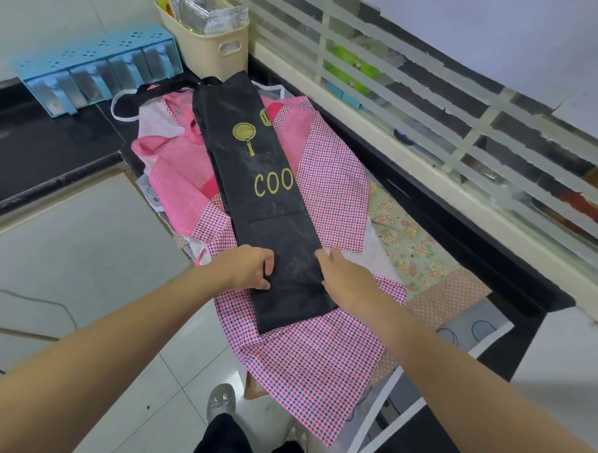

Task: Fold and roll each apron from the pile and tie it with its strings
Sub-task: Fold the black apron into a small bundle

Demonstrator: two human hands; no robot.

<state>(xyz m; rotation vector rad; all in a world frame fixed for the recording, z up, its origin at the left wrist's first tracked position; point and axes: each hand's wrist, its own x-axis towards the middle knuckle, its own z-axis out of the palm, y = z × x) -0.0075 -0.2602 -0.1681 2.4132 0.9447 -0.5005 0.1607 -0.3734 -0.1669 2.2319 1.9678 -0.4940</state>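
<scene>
A black apron [257, 204] with a gold pan print and the letters "COO" lies folded into a long narrow strip on top of a pile of aprons [319, 350] in pink check and floral cloth. Its black strings [166, 88] trail off at the far end. My left hand [249, 267] rests at the strip's left edge near its lower end, fingers curled onto the cloth. At the right edge lies my right hand [346, 278], its fingers stretched flat against the fabric.
The pile sits on a black counter [48, 140] beside a slatted window [433, 105]. A blue spice rack [95, 70] and a beige basket [209, 41] stand at the far end. White floor tiles lie to the left.
</scene>
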